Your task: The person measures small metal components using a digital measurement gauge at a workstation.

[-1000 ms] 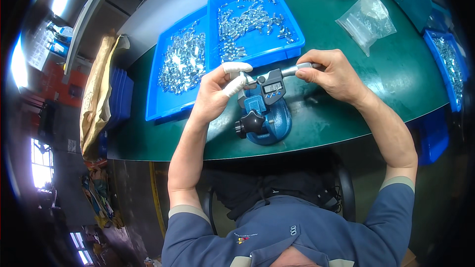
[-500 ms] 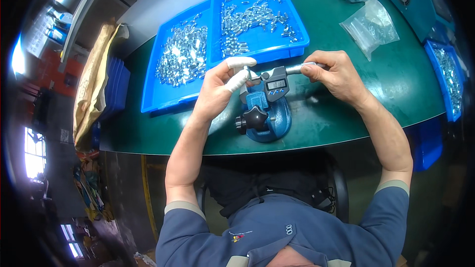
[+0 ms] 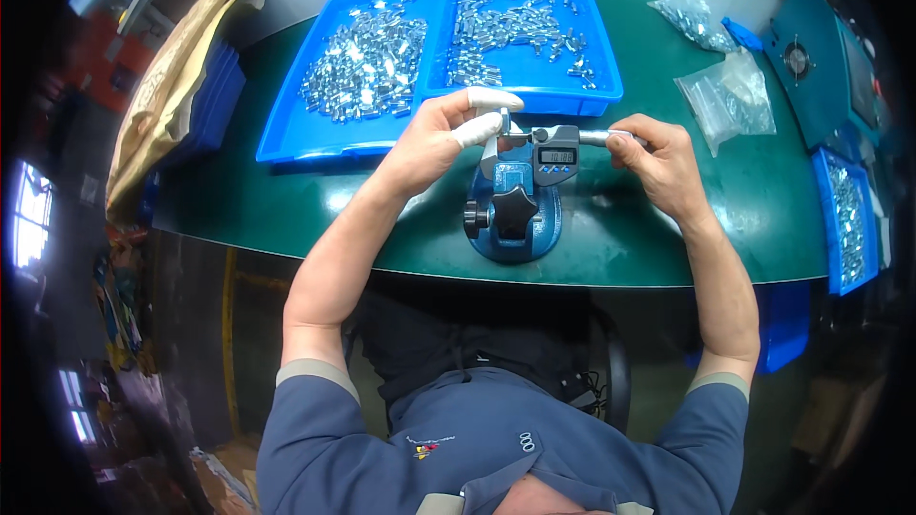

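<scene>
Fingers hold a micrometer above green tabletop, room seemingly cluttered.

A window glows left of the green table

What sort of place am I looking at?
Most likely a factory or workshop bench: a digital micrometer in a blue stand, two blue trays of small metal parts, and a green work table.
</scene>
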The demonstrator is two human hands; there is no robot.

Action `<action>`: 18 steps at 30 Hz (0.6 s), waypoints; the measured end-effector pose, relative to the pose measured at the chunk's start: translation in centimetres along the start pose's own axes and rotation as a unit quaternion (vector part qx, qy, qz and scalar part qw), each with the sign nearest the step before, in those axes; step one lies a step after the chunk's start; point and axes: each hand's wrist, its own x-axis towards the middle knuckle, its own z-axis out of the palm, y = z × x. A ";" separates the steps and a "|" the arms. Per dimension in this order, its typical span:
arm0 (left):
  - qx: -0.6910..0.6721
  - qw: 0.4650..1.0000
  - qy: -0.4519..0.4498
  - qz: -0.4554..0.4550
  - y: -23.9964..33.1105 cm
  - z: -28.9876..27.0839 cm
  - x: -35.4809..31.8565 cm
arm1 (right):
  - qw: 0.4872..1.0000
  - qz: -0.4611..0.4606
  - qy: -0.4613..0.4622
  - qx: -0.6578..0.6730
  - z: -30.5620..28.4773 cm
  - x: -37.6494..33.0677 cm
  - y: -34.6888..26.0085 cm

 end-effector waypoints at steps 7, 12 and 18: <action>0.019 1.000 0.003 0.006 0.1 0.0 -0.1 | 1.000 -0.015 0.002 -0.006 0.3 -0.2 -0.3; 0.010 1.000 0.012 0.000 -0.4 -0.1 0.0 | 1.000 -0.022 0.006 -0.011 0.2 -0.2 0.0; -0.006 1.000 0.012 -0.009 -0.2 0.3 0.1 | 1.000 0.003 0.010 -0.006 0.0 -0.1 0.1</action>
